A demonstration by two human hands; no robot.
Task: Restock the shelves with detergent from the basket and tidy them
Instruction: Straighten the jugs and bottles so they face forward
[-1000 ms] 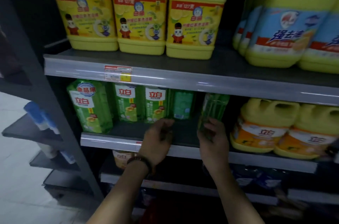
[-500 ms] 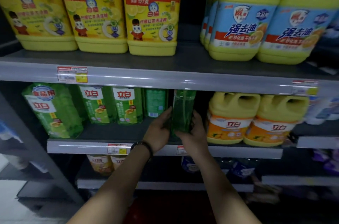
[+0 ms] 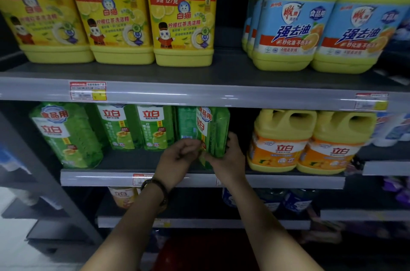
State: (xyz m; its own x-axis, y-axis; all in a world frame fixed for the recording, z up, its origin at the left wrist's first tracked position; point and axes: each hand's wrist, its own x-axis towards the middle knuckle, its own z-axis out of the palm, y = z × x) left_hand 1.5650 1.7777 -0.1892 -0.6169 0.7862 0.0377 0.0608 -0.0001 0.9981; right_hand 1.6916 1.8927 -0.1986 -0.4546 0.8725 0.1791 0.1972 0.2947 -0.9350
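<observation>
Right hand point(image 3: 228, 157) curls round the lower right side of a green bottle point(image 3: 213, 128) while the left hand point(image 3: 177, 155), its fingers bent, pinches the bottle's lower left edge. The bottle stands near the front of the middle shelf point(image 3: 99, 178), just right of a row of matching green bottles point(image 3: 153, 126) and left of two orange-labelled jugs point(image 3: 279, 140). Its label is turned partly leftward, so the step in hand looks like facing and seating one restocked bottle. The next move probably calls for a twist to bring the label forward, then a push back into line without knocking its neighbour. On the upper shelf point(image 3: 199, 95) stand yellow jugs point(image 3: 182, 15) and blue-labelled jugs point(image 3: 292, 22). The aisle is dim. A dark red shape point(image 3: 206, 253) low down may be the basket, though it is too murky to tell.
</observation>
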